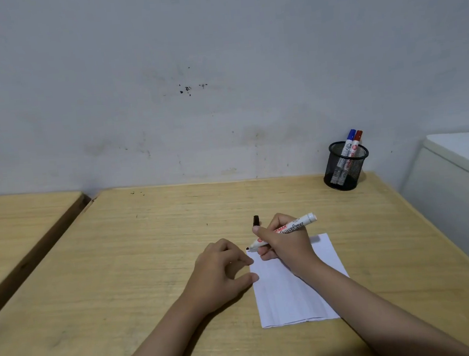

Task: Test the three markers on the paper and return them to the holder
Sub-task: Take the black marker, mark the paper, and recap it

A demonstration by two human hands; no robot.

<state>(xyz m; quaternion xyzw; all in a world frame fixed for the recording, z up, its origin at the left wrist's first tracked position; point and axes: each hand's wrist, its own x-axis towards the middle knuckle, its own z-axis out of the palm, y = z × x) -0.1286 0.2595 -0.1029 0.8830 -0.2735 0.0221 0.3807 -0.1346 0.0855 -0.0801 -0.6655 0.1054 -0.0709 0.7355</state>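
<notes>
My right hand [286, 244] grips an uncapped white marker [294, 227] with a black tip; the tip sits at the top left corner of the white paper [291, 295]. Its black cap [256, 220] stands on the table just beyond my fingers. My left hand [221, 269] rests on the table with its fingertips pressing the paper's left edge. At the back right stands a black mesh holder [344, 168] with a blue-capped marker [350, 136] and a red-capped marker [357, 138] upright in it.
The wooden table [149, 256] ends at a grey wall behind. A second wooden table [19, 222] lies to the left across a narrow gap. A white cabinet [460, 175] stands off the table's right edge.
</notes>
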